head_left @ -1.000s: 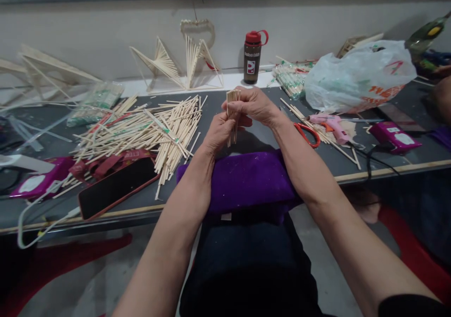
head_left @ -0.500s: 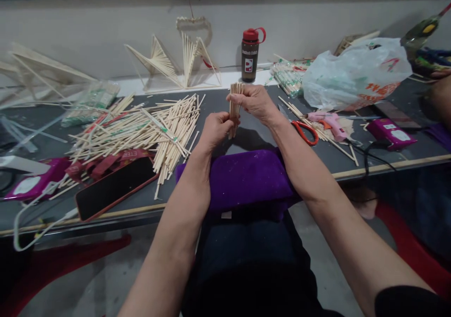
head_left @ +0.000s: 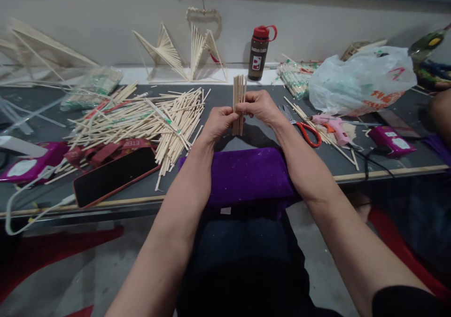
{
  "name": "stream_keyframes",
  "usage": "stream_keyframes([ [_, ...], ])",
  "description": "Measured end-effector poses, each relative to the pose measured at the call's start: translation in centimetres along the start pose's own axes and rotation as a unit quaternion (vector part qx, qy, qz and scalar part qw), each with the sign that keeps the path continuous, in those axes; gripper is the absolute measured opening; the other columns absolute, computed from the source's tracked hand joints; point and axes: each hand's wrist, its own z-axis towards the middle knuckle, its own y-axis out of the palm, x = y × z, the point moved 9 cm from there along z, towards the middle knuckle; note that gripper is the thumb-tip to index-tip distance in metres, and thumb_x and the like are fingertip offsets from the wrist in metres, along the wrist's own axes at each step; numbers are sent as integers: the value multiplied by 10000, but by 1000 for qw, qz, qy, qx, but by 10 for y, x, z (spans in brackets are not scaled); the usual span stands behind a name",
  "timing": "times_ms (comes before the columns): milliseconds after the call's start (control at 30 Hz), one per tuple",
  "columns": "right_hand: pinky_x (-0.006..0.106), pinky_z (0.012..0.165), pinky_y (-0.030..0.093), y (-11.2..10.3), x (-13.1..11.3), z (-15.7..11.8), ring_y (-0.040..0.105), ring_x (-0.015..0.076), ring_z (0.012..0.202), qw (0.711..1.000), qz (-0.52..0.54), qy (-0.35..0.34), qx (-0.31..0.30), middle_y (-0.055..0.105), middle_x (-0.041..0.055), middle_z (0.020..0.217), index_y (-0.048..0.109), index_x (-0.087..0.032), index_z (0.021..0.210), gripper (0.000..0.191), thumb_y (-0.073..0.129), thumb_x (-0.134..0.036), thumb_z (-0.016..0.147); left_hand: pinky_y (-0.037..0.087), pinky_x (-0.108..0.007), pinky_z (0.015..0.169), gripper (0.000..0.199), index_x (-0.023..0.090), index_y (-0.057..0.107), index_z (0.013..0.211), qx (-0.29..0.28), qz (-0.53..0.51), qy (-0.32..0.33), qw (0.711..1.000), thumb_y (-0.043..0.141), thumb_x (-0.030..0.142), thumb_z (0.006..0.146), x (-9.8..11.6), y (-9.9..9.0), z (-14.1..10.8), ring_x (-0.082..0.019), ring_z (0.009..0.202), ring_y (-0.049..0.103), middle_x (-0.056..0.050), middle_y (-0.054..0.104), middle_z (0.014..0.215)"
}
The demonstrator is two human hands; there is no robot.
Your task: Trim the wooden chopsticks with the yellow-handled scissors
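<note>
A bundle of thin wooden sticks (head_left: 238, 91) stands upright above the dark table, held between both hands. My left hand (head_left: 221, 122) is closed round its lower middle from the left. From the right, my right hand (head_left: 259, 106) pinches the bundle's right side, slightly higher. Below the hands lies a folded purple cloth (head_left: 250, 173) at the table's edge. A large pile of loose sticks (head_left: 179, 119) spreads to the left. Red-handled scissors (head_left: 308, 135) and a pink glue gun (head_left: 333, 125) lie to the right.
A black bottle (head_left: 258, 56) with a red lid stands at the back. Stick structures (head_left: 164, 51) lean near the wall. A phone (head_left: 116, 176) lies front left, a plastic bag (head_left: 362, 80) back right. Part of a person's arm (head_left: 440, 110) shows at the far right.
My right hand has moved down along the bundle, closer to my left hand. More of the bundle's top shows. The camera view has shifted slightly.
</note>
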Motion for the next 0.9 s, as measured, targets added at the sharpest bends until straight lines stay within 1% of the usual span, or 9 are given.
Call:
stream_keyframes([
  [167, 192, 446, 335, 1, -2, -1, 445, 56, 486, 1000, 6, 10, 2, 507, -52, 510, 601, -139, 620, 104, 650, -184, 700, 483, -294, 643, 148, 136, 707, 704, -7, -14, -7, 1000, 687, 268, 769, 1, 1, -1, -142, 631, 619, -76, 716, 723],
  [333, 181, 440, 354, 1, 1, -2, 451, 49, 467, 999, 26, 35, 13, 508, -55, 491, 619, -133, 622, 79, 639, -140, 698, 453, -264, 626, 189, 133, 727, 768, -19, 2, -11, 1000, 704, 320, 762, -1, 0, 0, -126, 629, 601, -61, 711, 732],
  [500, 174, 430, 359, 1, 6, -1, 444, 43, 454, 998, 49, 42, 11, 509, -60, 481, 635, -131, 631, 68, 640, -124, 699, 479, -273, 646, 169, 120, 718, 778, -29, -11, -18, 999, 675, 284, 776, -3, 2, -1, -138, 650, 631, -66, 712, 739],
  [700, 167, 418, 353, 1, 8, -1, 443, 39, 446, 997, 47, 55, 19, 507, -61, 471, 630, -127, 622, 86, 632, -95, 703, 499, -289, 642, 147, 113, 699, 748, -19, -14, -28, 999, 676, 255, 776, -4, 1, -1, -145, 616, 638, -49, 685, 671],
  [800, 167, 413, 350, 0, 10, -1, 443, 37, 440, 997, 42, 63, 25, 512, -57, 468, 621, -125, 607, 112, 637, -89, 712, 506, -293, 650, 139, 113, 705, 763, -23, -18, -35, 999, 665, 243, 793, -5, 2, -1, -145, 619, 643, -53, 691, 682],
  [900, 169, 412, 352, 0, 12, -1, 446, 36, 438, 996, 48, 71, 27, 519, -55, 473, 636, -120, 630, 100, 648, -96, 727, 509, -292, 651, 128, 116, 710, 774, -25, -23, -41, 999, 667, 234, 800, -7, 1, 0, -143, 619, 646, -58, 702, 706],
])
